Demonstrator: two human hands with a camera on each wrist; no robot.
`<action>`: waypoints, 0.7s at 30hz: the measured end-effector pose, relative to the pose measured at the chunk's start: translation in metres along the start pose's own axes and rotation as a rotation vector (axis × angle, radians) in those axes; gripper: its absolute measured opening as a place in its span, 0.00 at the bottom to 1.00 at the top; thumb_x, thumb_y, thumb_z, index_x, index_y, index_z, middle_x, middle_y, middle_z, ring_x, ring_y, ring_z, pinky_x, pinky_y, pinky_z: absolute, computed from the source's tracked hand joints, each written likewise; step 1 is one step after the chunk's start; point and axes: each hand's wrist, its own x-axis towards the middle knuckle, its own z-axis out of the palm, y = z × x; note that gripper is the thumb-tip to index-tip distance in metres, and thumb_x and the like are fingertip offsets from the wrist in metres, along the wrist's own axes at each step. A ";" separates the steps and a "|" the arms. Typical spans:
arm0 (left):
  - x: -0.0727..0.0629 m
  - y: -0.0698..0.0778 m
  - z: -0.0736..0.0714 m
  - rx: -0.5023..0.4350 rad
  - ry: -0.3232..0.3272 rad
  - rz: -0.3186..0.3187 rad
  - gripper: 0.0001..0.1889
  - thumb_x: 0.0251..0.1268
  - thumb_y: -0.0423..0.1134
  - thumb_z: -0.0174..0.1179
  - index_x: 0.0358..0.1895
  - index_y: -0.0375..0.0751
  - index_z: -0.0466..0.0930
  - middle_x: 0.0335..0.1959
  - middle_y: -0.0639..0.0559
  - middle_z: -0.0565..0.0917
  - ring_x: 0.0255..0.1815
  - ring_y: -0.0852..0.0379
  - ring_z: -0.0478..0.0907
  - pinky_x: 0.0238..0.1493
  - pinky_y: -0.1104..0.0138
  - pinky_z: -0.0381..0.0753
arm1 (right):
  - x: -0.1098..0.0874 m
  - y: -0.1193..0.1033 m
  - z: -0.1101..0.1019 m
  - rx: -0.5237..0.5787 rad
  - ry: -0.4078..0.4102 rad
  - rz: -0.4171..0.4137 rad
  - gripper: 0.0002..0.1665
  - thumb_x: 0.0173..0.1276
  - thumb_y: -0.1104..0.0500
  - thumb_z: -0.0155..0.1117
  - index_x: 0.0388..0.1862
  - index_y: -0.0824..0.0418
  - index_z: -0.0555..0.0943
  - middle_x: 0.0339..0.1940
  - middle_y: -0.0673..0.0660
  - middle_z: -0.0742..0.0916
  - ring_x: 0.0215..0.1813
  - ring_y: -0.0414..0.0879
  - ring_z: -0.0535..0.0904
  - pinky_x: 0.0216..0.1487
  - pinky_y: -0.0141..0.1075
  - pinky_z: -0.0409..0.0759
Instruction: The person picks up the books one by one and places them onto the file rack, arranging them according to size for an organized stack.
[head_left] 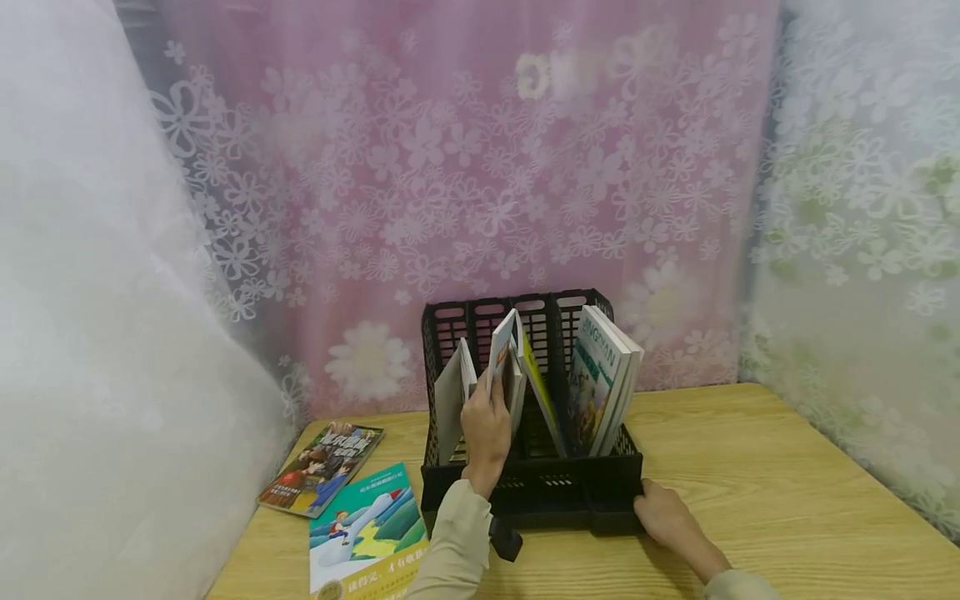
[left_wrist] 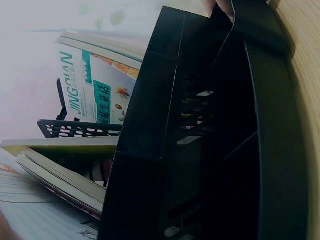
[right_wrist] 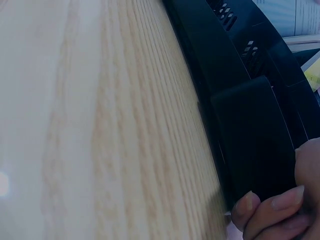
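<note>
A black plastic book rack (head_left: 540, 492) with a latticed back stands on the table, several books upright and leaning in it. My left hand (head_left: 487, 429) reaches over its front edge and grips a thin, light-covered book (head_left: 502, 340) among those left of the middle. A yellow-green book (head_left: 538, 379) leans just right of that hand. Farther right, a white and green book (head_left: 596, 375) marked JINGDIAN stands against other books. At the rack's front right corner, my right hand (head_left: 667, 517) holds the black edge, its fingertips (right_wrist: 287, 199) curled against the plastic in the right wrist view.
Left of the rack, a dark comic-style book (head_left: 322, 468) and a green picture-cover book (head_left: 371, 529) lie flat on the wooden table (head_left: 750, 483). A pink flowered curtain (head_left: 480, 167) hangs behind, with pale curtains on both sides.
</note>
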 end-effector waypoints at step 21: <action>0.022 -0.003 0.021 -0.016 0.066 -0.169 0.08 0.70 0.34 0.56 0.33 0.36 0.70 0.18 0.45 0.78 0.12 0.55 0.71 0.14 0.64 0.68 | -0.001 0.002 0.002 -0.012 0.007 0.010 0.27 0.66 0.64 0.42 0.56 0.86 0.68 0.42 0.76 0.81 0.37 0.58 0.80 0.37 0.48 0.78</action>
